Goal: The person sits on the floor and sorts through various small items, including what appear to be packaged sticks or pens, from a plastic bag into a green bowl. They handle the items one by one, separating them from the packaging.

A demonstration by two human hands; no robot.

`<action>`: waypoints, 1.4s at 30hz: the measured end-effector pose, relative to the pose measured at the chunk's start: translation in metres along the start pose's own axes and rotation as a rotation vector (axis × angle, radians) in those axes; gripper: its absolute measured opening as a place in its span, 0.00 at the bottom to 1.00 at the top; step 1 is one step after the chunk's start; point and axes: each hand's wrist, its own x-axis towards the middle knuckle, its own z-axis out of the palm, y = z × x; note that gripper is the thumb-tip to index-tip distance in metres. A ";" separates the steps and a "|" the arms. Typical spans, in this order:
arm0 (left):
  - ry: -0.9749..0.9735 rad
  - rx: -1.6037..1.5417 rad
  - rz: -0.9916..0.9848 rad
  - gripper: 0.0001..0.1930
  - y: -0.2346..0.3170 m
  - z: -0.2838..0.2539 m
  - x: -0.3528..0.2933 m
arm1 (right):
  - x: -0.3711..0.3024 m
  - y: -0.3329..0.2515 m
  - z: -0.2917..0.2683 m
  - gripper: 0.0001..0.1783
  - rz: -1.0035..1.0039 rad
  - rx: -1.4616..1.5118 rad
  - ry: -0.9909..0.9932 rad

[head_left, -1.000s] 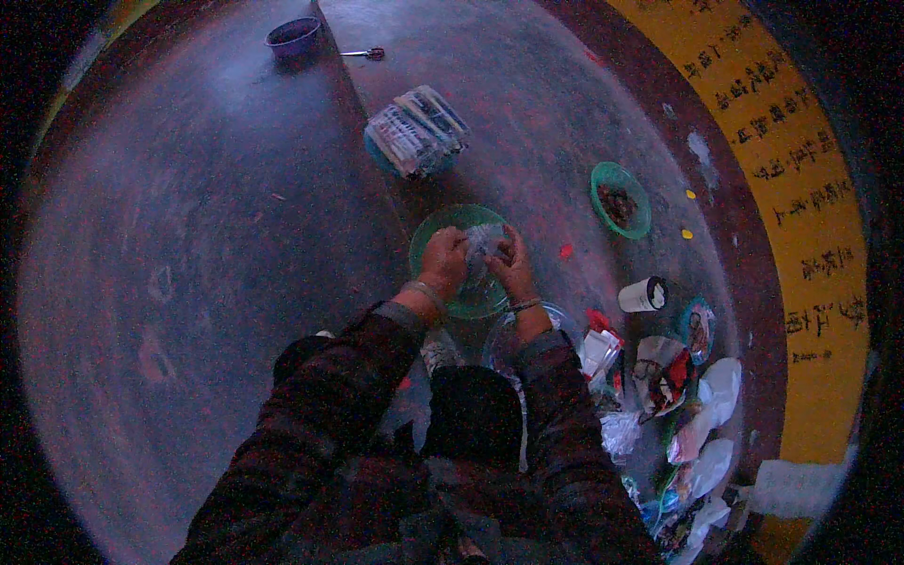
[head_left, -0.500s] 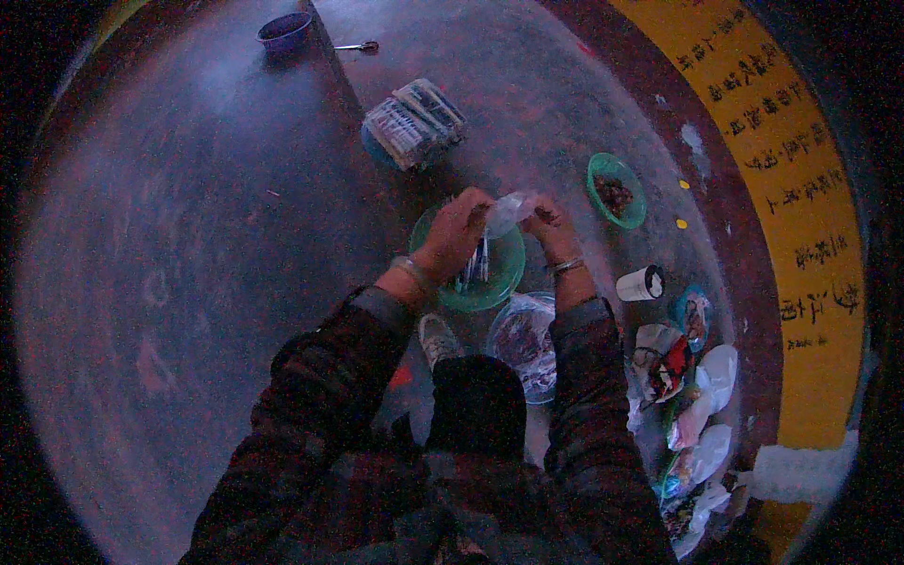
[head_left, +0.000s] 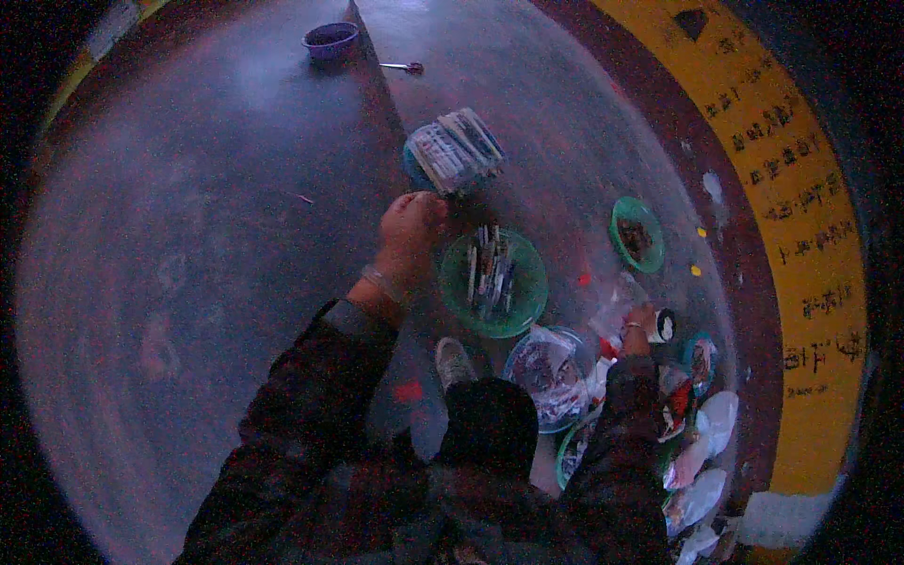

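Observation:
My left hand (head_left: 411,229) reaches forward with its fingers curled, just short of a blue bowl stacked with flat white packets (head_left: 455,151). Whether it grips anything is hidden by the back of the hand. Below it a green bowl (head_left: 527,311) holds several thin sachets (head_left: 490,273) standing on end. My right hand (head_left: 640,325) is out to the right, low over the floor, closed on a crumpled clear plastic bag (head_left: 612,303).
A small green bowl (head_left: 637,235) with dark contents lies further right. A plastic-covered round bowl (head_left: 546,369), a white cup (head_left: 665,325) and a heap of wrappers (head_left: 697,447) crowd my right side. A purple bowl (head_left: 330,40) and a spoon (head_left: 403,67) lie far ahead. A yellow band (head_left: 782,188) borders the floor.
Both hands were together over the green bowl with the clear bag. The left hand has gone forward to the packet stack; the right has swung out right and down with the bag.

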 end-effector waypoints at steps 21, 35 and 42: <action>0.038 0.086 0.209 0.10 0.017 -0.033 0.019 | -0.154 -0.435 0.091 0.43 -0.676 -0.270 -0.490; -0.023 0.020 0.054 0.10 0.022 -0.019 0.028 | -0.167 -0.450 0.076 0.43 -0.553 -0.282 -0.410; -0.080 0.100 0.098 0.10 0.009 -0.023 0.044 | -0.145 -0.445 0.086 0.41 -0.429 -0.086 -0.412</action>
